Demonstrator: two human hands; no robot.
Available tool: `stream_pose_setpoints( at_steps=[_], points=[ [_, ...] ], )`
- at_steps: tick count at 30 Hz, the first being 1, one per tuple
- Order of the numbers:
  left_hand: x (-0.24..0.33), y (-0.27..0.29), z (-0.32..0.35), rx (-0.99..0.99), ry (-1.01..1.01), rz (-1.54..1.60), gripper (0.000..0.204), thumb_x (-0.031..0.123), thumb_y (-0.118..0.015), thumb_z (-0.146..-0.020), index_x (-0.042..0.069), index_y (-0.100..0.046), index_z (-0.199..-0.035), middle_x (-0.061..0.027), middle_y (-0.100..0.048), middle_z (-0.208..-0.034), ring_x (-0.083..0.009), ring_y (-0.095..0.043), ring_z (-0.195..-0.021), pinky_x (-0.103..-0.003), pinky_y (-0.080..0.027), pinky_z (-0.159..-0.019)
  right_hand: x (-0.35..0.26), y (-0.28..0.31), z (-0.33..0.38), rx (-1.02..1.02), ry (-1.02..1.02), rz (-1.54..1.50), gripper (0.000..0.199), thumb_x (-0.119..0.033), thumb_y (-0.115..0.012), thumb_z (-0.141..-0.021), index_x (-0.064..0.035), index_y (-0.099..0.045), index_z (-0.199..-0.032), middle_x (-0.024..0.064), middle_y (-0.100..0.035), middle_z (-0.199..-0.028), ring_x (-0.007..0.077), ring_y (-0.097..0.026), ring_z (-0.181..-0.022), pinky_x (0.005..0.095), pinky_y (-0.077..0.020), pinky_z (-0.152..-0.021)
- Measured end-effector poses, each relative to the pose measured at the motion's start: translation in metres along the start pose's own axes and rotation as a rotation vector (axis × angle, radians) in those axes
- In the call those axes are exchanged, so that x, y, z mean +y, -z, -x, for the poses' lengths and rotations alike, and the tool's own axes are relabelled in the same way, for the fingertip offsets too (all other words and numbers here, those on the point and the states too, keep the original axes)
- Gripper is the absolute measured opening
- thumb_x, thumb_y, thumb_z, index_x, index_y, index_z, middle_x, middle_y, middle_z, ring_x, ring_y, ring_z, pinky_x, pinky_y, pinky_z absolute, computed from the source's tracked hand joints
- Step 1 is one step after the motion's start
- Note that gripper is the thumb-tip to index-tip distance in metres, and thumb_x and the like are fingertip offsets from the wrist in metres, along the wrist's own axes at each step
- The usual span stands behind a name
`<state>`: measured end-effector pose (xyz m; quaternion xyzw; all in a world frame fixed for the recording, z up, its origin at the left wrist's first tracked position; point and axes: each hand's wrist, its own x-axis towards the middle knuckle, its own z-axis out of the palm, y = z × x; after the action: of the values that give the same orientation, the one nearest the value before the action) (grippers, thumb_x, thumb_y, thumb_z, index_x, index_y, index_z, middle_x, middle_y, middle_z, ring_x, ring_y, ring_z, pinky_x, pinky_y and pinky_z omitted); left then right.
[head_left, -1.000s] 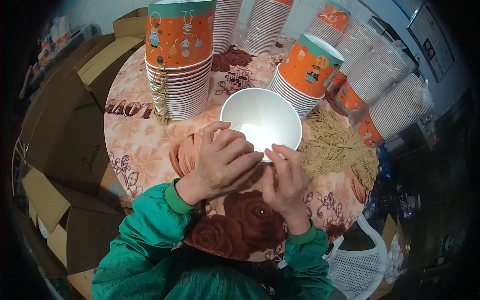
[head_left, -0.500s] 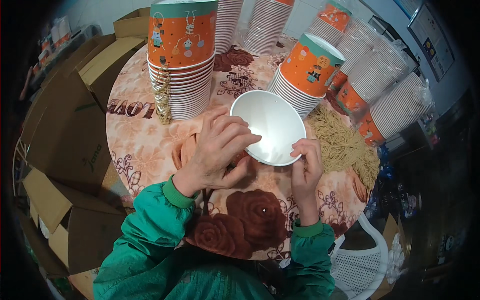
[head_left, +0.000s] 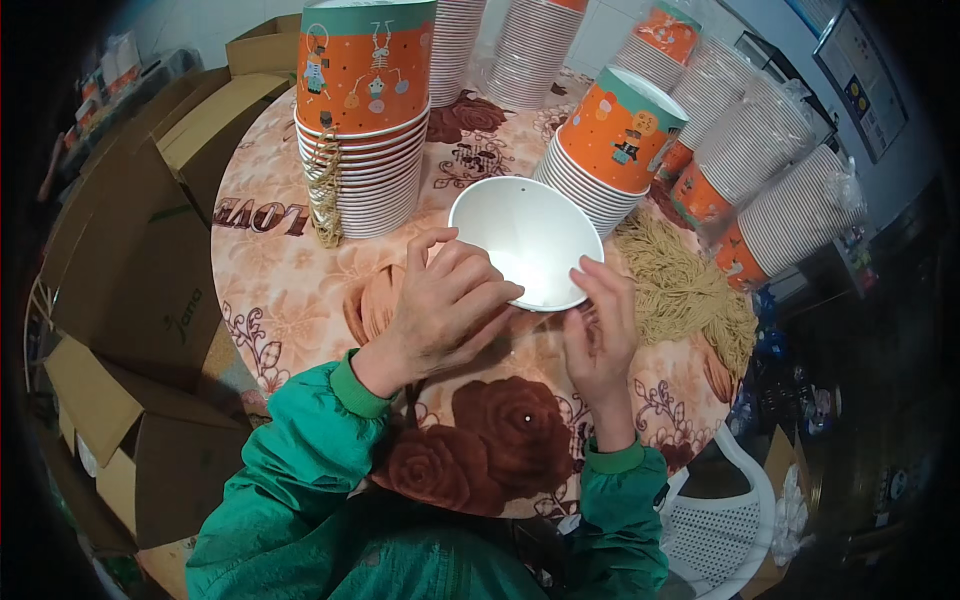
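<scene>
A white-lined paper bucket (head_left: 530, 235) is tilted with its mouth toward me above the table's near middle. A tiny dark hole shows in its far inner wall, just under the rim. My left hand (head_left: 445, 305) is closed at the near left rim, fingertips reaching over the edge. At the near right rim, my right hand (head_left: 603, 335) has its fingers over the edge and its thumb below, outside the bucket. The bucket's underside is hidden. Just right of it lies a heap of tan cords (head_left: 680, 285).
Upside-down stacks of orange-and-green paper buckets stand at the back left (head_left: 365, 80) and right (head_left: 615, 130). Several cords drape over the left stack's side. Plastic-wrapped bucket stacks (head_left: 750, 130) line the right edge. Open cardboard boxes (head_left: 130, 270) sit left of the table, a white chair (head_left: 720, 530) lower right.
The bucket has shifted slightly left and away from me and turned, its hole moving leftward along the far rim. My right hand's fingers have spread and its thumb has dropped lower.
</scene>
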<state>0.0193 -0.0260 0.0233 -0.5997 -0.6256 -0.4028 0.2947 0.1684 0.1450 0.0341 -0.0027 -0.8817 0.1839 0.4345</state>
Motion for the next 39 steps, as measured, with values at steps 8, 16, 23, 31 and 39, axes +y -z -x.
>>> stream_pose_setpoints(
  at_steps=[8,16,23,31,39],
  points=[
    [0.003,-0.004,-0.001,0.009,0.001,-0.023,0.028,0.016,-0.078,-0.076,0.014,-0.069,-0.103,0.0001,-0.057,-0.09,-0.021,-0.058,-0.095,-0.049,-0.038,-0.102,-0.002,-0.012,0.013,-0.037,-0.037,-0.136,0.037,0.003,-0.07,-0.083,-0.0027,-0.066,-0.119,0.0143,-0.062,-0.116,0.0262,-0.065,-0.091,0.0341,-0.0547,-0.071],
    [-0.001,-0.005,0.001,0.068,0.006,-0.061,0.034,0.007,-0.079,-0.07,0.01,-0.069,-0.103,-0.0025,-0.061,-0.09,-0.0236,-0.06,-0.09,-0.051,-0.043,-0.1,0.003,-0.014,0.005,0.063,-0.13,0.103,0.043,0.004,-0.065,-0.086,-0.0043,-0.063,-0.128,0.0161,-0.05,-0.134,0.0294,-0.064,-0.102,0.0351,-0.0554,-0.081],
    [-0.003,-0.005,0.001,0.119,-0.004,-0.073,0.034,0.005,-0.078,-0.07,0.01,-0.069,-0.103,-0.0025,-0.061,-0.091,-0.0241,-0.061,-0.092,-0.053,-0.042,-0.102,0.062,0.026,0.01,0.129,-0.492,0.052,0.01,-0.003,-0.066,-0.09,0.0007,-0.068,-0.099,0.0088,-0.064,-0.092,0.0175,-0.062,-0.075,0.0333,-0.052,-0.069],
    [-0.006,-0.007,0.001,0.086,0.057,-0.087,0.027,0.008,-0.074,-0.072,0.014,-0.07,-0.098,0.0023,-0.062,-0.089,-0.0192,-0.061,-0.094,-0.057,-0.026,-0.113,0.105,0.06,0.032,-0.033,-0.693,0.27,0.011,-0.012,-0.069,-0.088,-0.0034,-0.07,-0.095,0.0097,-0.067,-0.084,0.0221,-0.064,-0.073,0.0352,-0.0506,-0.068],
    [-0.003,-0.007,0.002,0.044,0.09,-0.12,0.036,0.001,-0.074,-0.071,0.014,-0.07,-0.104,-0.0013,-0.062,-0.092,-0.0232,-0.061,-0.098,-0.055,-0.028,-0.113,0.086,0.058,0.035,-0.335,-0.652,0.184,0.009,-0.012,-0.071,-0.083,-0.0039,-0.07,-0.086,0.0105,-0.064,-0.083,0.0256,-0.064,-0.076,0.0379,-0.049,-0.069]
  ],
)
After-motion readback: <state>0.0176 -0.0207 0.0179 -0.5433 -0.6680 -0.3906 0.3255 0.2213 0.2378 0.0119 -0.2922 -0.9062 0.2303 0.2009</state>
